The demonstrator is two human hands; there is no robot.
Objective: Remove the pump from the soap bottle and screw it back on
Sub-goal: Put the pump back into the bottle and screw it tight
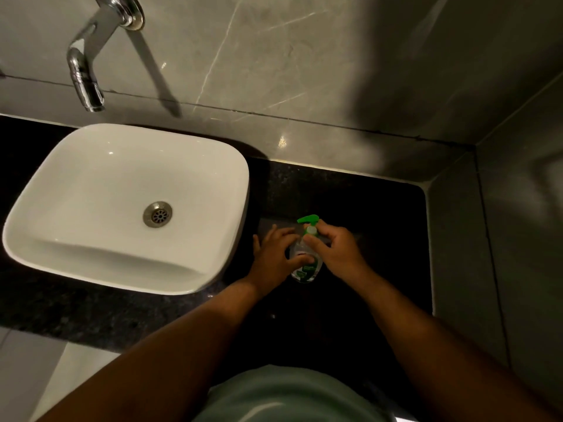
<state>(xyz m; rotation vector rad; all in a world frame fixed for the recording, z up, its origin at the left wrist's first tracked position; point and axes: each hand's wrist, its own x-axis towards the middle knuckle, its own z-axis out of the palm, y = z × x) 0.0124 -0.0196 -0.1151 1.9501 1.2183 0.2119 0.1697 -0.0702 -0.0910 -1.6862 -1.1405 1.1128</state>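
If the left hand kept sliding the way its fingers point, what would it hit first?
Probably the soap bottle: the left hand already wraps its left side, fingers pointing up and right toward the neck and green pump. Depth is hard to judge from above.

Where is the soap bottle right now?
In the head view the soap bottle stands on the dark counter just right of the white sink, held between the left hand and right hand.

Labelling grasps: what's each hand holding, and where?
Left hand grips the soap bottle body; right hand fingers pinch the pump collar.
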